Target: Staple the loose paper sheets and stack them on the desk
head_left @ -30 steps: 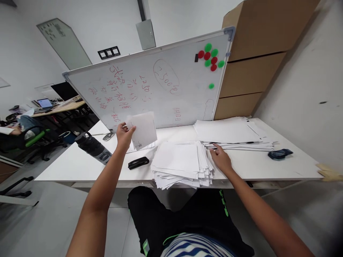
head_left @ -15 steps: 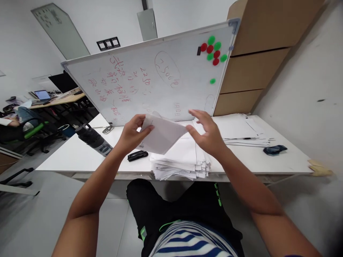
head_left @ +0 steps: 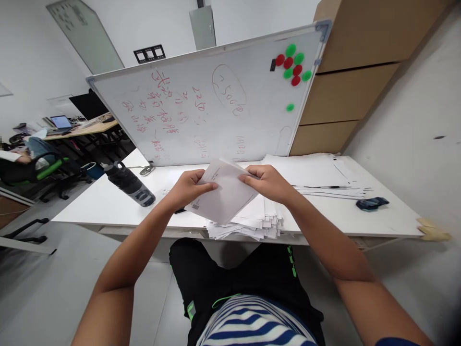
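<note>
Both my hands hold a folded white sheet of paper (head_left: pixel 225 197) above the front of the white table (head_left: pixel 108 202). My left hand (head_left: pixel 189 187) pinches its left edge and my right hand (head_left: pixel 268 181) grips its upper right edge. Right under the sheet lies a thick stack of white papers (head_left: pixel 261 218) at the table's front edge. A black stapler sits mostly hidden behind my left hand.
A whiteboard (head_left: pixel 216 103) with red writing and coloured magnets leans at the table's back. A dark water bottle (head_left: pixel 129 184) lies left. A flatter paper pile (head_left: pixel 317 173) and a small dark object (head_left: pixel 370 203) lie right. Cardboard boxes (head_left: pixel 345 72) stand behind. A person sits far left.
My left hand brought the sheet down from near the whiteboard to the middle. My right hand left the paper stack, rose, and took hold of the sheet's right edge.
</note>
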Action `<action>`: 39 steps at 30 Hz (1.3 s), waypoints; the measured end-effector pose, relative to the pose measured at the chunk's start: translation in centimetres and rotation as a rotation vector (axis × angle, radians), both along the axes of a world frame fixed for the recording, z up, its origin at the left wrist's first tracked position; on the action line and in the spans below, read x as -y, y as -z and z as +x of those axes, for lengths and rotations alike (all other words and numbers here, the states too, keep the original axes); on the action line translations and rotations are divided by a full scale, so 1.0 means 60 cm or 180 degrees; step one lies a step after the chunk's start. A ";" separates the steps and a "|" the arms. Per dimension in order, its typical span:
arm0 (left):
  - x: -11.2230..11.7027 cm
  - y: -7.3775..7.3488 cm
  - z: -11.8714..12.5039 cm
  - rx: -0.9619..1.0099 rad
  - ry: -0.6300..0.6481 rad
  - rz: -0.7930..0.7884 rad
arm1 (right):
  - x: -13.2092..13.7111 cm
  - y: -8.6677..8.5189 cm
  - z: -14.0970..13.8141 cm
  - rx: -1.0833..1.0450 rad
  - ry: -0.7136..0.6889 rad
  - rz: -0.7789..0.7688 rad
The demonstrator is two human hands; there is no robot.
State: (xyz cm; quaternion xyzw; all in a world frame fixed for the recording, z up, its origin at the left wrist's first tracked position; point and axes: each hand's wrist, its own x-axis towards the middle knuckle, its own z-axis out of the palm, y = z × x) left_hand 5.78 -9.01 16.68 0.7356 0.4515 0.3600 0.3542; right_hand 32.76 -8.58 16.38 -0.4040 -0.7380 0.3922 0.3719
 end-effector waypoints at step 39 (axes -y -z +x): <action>0.026 0.086 -0.031 -0.1917 0.0334 0.3551 | 0.066 0.090 0.058 0.1199 -0.0088 0.3916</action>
